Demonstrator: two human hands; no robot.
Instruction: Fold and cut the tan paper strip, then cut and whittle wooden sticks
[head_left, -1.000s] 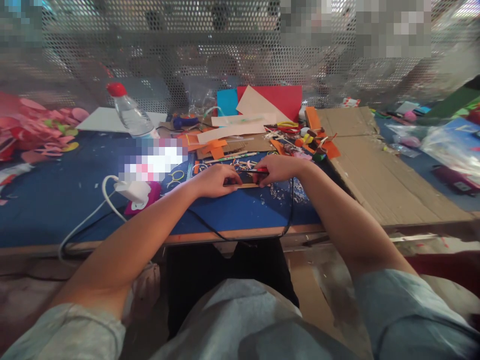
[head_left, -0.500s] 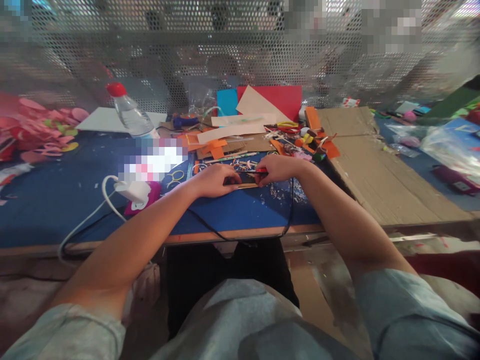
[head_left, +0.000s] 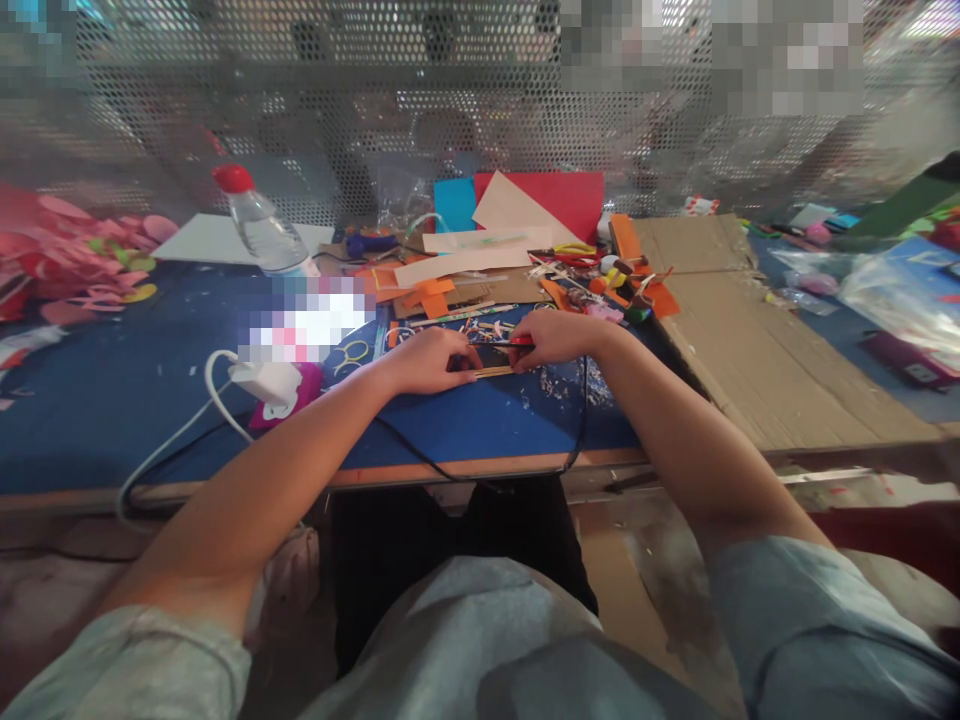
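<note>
My left hand (head_left: 433, 360) rests on the blue table with its fingers curled down on the left end of some thin wooden sticks (head_left: 493, 372). My right hand (head_left: 551, 340) is closed around a red-handled tool (head_left: 520, 342) with a thin dark shaft. That shaft points left, toward the fingers of my left hand, just above the sticks. Whether its tip touches anything is hidden by my fingers. Small pale scraps (head_left: 559, 385) lie beside my right hand, and more coloured bits are strewn behind both hands.
A water bottle (head_left: 266, 230) with a red cap and a white plug (head_left: 266, 382) in a purple socket stand left. Orange pieces (head_left: 429, 298), pliers (head_left: 574, 249) and paper strips lie behind. Cardboard (head_left: 780, 340) covers the right side. A black cable (head_left: 583, 420) crosses the front edge.
The red-handled tool has shifted very slightly to the left in my right hand. My left hand and the sticks have hardly moved.
</note>
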